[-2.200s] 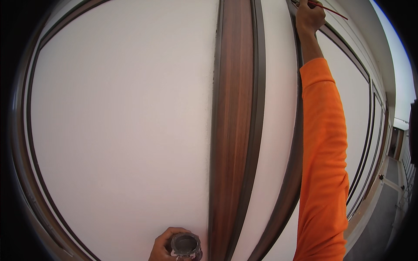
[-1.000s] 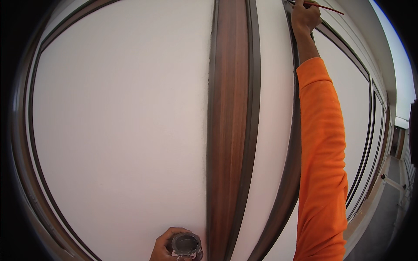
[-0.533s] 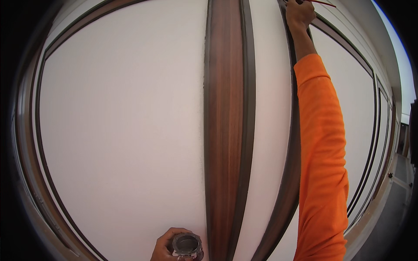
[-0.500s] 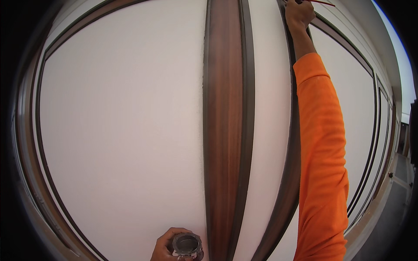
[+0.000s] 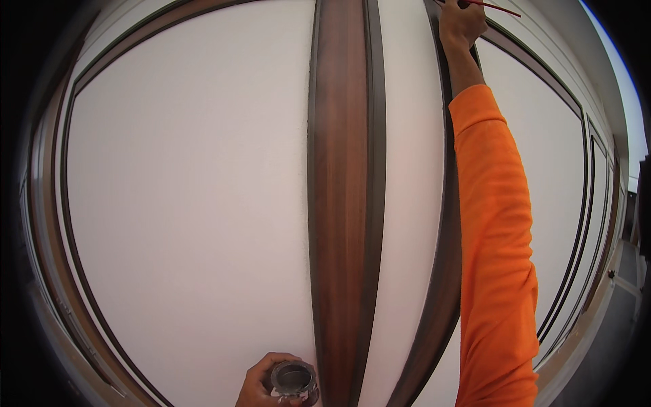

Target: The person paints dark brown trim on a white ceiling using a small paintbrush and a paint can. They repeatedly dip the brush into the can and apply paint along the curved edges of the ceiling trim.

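My right hand (image 5: 460,24), at the end of an orange sleeve, is raised to the top of the view and grips a thin red-handled brush (image 5: 498,8) against the dark trim (image 5: 447,203) of a white wall panel. The brush tip is hidden behind the hand. Low at the bottom edge, my left hand (image 5: 261,386) holds a small round open jar (image 5: 293,380) with dark contents, close to the wide brown wood-grain strip (image 5: 342,203).
White wall panels (image 5: 190,190) framed by dark brown trim fill the view. More framed panels run off to the right (image 5: 576,203). A grey floor and a dark doorway (image 5: 627,271) show at the far right.
My right hand with the brush has crept slightly up and left along the dark trim. The view has shifted a little. The left hand keeps the jar in place.
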Motion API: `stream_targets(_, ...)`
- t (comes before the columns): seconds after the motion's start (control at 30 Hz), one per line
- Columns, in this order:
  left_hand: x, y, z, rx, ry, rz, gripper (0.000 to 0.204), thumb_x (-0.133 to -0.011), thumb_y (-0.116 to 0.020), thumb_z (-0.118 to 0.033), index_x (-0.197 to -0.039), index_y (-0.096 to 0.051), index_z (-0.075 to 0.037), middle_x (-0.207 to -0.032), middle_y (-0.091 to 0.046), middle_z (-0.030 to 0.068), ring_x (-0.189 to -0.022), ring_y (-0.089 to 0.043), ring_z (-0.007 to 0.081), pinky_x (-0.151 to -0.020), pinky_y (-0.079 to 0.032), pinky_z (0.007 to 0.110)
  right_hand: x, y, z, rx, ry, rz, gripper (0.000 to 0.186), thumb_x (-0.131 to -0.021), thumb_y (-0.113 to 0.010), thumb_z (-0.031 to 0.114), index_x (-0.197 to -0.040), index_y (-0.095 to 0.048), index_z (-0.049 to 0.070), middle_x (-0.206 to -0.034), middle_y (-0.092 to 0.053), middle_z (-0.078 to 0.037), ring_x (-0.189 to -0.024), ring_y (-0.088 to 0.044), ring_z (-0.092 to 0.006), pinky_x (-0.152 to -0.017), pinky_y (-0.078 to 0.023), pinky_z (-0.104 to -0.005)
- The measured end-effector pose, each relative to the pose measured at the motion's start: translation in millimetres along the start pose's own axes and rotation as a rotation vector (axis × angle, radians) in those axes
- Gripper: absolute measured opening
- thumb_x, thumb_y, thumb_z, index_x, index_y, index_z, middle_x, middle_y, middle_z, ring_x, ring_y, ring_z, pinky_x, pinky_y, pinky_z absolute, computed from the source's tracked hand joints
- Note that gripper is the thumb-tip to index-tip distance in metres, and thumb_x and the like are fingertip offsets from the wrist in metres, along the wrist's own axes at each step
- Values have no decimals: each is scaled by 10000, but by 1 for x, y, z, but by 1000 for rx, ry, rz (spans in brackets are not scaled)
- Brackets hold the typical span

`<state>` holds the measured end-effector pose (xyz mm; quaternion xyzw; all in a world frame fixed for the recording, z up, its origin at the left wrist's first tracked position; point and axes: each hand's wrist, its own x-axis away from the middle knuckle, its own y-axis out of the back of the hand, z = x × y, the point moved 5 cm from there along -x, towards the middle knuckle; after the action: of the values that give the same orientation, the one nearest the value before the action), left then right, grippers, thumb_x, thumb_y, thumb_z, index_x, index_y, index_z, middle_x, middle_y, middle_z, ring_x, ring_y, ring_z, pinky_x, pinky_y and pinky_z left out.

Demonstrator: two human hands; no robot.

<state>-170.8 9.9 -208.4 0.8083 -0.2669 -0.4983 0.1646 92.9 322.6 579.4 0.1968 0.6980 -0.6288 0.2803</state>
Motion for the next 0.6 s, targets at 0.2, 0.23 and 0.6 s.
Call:
stream_targets(0.2, -2, 5, -14, -4, 1, 23, 830, -665, -946, -293, -1348, -537, -59, -1226, -642, 55, -1150, -617, 172, -1028, -484, 335, 26, 20, 37, -15, 74, -144, 168, -939, -701, 190, -957, -642, 34, -858, -723, -148, -786, -712, -300, -749, -557, -403)
stream_targets(0.23, -9, 10, -29, -3, 2, 32, 826, -667, -945, -289, -1347, -537, -58, -1227, -641, 56, -1152, -616, 172, -1029, -483, 336, 27, 25, 40, -119, 47, -126, 158, -947, -695, 179, -957, -641, 31, -852, -719, -134, -778, -706, -280, -739, -554, -389)
stream_targets(0.6, -100, 15, -228, 989, 278, 168, 858, -650, -954, -300, -1353, -532, -43, -1237, -646, 79, -1165, -618, 191, -1036, -486, 356, 122, 247, 64, -931, -322, 515, 185, -993, -594, 51, -1149, -588, -49, -1127, -683, -197, -1031, -688, -238, -974, -527, -353)
